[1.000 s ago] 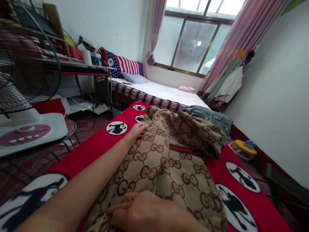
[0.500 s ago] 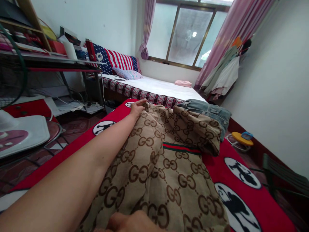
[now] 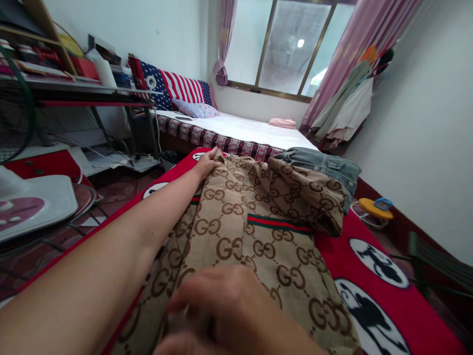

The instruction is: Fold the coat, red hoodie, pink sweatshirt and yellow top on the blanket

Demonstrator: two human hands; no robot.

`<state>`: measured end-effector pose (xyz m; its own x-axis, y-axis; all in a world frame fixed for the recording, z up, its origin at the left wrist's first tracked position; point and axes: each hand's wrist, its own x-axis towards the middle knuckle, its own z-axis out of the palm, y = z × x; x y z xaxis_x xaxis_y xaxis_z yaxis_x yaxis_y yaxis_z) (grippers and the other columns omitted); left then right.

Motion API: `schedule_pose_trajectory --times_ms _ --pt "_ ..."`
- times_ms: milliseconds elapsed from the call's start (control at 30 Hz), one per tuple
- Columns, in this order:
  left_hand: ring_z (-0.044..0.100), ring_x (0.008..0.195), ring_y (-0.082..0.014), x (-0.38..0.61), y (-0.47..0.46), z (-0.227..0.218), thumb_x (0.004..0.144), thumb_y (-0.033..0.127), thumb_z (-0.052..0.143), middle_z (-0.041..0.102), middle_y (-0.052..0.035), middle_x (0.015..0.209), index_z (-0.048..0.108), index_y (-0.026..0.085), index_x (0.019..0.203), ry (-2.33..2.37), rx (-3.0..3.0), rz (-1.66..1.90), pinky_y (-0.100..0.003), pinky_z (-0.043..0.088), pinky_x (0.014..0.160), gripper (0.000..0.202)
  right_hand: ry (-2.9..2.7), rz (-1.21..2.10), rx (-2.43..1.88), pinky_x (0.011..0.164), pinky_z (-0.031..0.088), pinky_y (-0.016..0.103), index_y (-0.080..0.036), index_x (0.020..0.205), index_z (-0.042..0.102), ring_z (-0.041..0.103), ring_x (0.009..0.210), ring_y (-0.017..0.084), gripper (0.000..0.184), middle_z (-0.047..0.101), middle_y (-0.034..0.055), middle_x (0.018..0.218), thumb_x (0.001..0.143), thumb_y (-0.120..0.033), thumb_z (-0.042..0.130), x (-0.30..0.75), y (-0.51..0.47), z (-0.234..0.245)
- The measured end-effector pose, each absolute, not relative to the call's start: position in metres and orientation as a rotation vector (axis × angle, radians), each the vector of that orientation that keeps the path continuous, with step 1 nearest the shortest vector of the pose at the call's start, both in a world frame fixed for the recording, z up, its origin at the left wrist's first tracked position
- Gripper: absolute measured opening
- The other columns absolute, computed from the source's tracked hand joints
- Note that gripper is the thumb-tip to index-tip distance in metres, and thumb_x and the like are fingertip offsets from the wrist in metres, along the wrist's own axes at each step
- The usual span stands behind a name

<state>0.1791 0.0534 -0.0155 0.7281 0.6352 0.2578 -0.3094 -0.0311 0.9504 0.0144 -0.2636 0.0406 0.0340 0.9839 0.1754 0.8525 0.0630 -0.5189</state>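
A tan garment [image 3: 254, 231] with a brown monogram print and a red-and-green stripe lies spread on a red blanket [image 3: 373, 256] printed with black-and-white cartoon circles. My left arm stretches far forward, and my left hand [image 3: 207, 162] grips the garment's far left corner. My right hand [image 3: 225, 315] is close to the camera at the bottom, blurred, its fingers curled and pinching the garment's near edge. The garment's far right part is bunched up in a heap.
Folded blue jeans [image 3: 325, 165] lie beyond the garment. Behind stands a bed [image 3: 244, 133] with a flag-pattern pillow [image 3: 177, 86]. A fan base [image 3: 33, 197] and a cluttered desk [image 3: 74, 88] are on the left. Clothes [image 3: 347, 108] hang at the right by the window.
My left hand reached farther along the garment and took hold of its far left corner. My right hand rose back into view near the camera, gathering the near edge.
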Motion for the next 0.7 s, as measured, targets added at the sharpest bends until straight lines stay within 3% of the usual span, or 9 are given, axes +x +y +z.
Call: schedule_pose_trajectory --times_ms 100,167,267,333,433,533,633,700 --pt "0.035 0.142 -0.0253 0.175 0.048 0.001 0.055 -0.013 0.055 0.038 -0.0114 0.153 0.049 0.017 0.140 0.218 1.500 0.737 -0.034 0.038 0.110 0.090 -1.645 0.113 -1.949 0.114 0.030 0.046 -0.022 0.131 0.054 0.045 0.133 0.026 0.058 0.053 0.0097 0.141 0.083 -0.053 0.066 0.025 -0.242 0.004" --pt "0.031 0.143 -0.0287 0.169 0.039 0.009 0.055 -0.013 0.056 0.037 -0.0125 0.154 0.056 0.015 0.132 0.258 1.593 0.760 -0.037 0.031 0.114 0.082 -1.667 0.139 -2.014 0.119 0.015 0.055 -0.019 0.143 0.043 0.027 0.144 0.030 0.074 0.034 0.0132 0.155 0.084 -0.059 0.061 0.031 -0.234 -0.018" --pt "0.025 0.145 -0.0301 0.152 0.016 0.012 0.055 -0.008 0.066 0.044 -0.0097 0.149 0.070 0.015 0.107 0.248 1.683 0.796 -0.035 0.018 0.120 0.057 -1.719 0.242 -2.054 0.120 0.011 0.055 -0.018 0.149 0.034 0.015 0.149 0.028 0.075 0.023 0.0134 0.160 0.090 -0.061 0.049 0.034 -0.232 -0.036" --pt "0.029 0.144 -0.0292 0.136 -0.004 0.006 0.060 0.000 0.072 0.051 -0.0080 0.142 0.073 0.017 0.097 0.110 1.756 0.688 -0.034 0.017 0.119 0.040 -1.726 0.246 -2.059 0.120 0.010 0.053 -0.019 0.150 0.033 0.012 0.149 0.027 0.072 0.021 0.0123 0.160 0.092 -0.059 0.046 0.034 -0.233 -0.039" --pt "0.030 0.143 -0.0299 0.111 -0.030 -0.021 0.068 0.018 0.076 0.056 -0.0074 0.138 0.073 0.022 0.101 0.009 1.884 0.493 -0.040 0.014 0.119 0.033 -1.706 0.197 -2.050 0.120 0.011 0.052 -0.018 0.147 0.039 0.018 0.148 0.028 0.069 0.027 0.0137 0.158 0.092 -0.057 0.049 0.032 -0.232 -0.039" --pt "0.023 0.146 -0.0305 0.096 -0.042 -0.055 0.074 0.033 0.074 0.049 -0.0075 0.146 0.069 0.027 0.113 0.145 2.052 0.502 -0.045 0.004 0.119 0.041 -1.666 0.130 -1.998 0.117 0.022 0.046 -0.017 0.131 0.056 0.042 0.135 0.025 0.051 0.052 0.0128 0.142 0.090 -0.047 0.057 0.030 -0.228 -0.042" --pt "0.022 0.147 -0.0301 0.092 -0.043 -0.078 0.080 0.042 0.067 0.041 -0.0072 0.152 0.064 0.029 0.124 0.187 2.287 0.566 -0.047 0.002 0.119 0.046 -1.650 0.133 -1.898 0.100 0.042 0.033 -0.019 0.104 0.069 0.063 0.105 0.018 0.021 0.071 0.0062 0.109 0.090 -0.030 0.058 0.030 -0.224 -0.047" --pt "0.022 0.147 -0.0300 0.093 -0.044 -0.083 0.082 0.045 0.063 0.039 -0.0063 0.153 0.061 0.030 0.128 0.187 2.399 0.589 -0.047 0.003 0.120 0.049 -1.573 0.108 -1.832 0.088 0.048 0.028 -0.019 0.097 0.070 0.065 0.092 0.015 0.018 0.073 0.0048 0.097 0.090 -0.022 0.054 0.037 -0.223 -0.047"
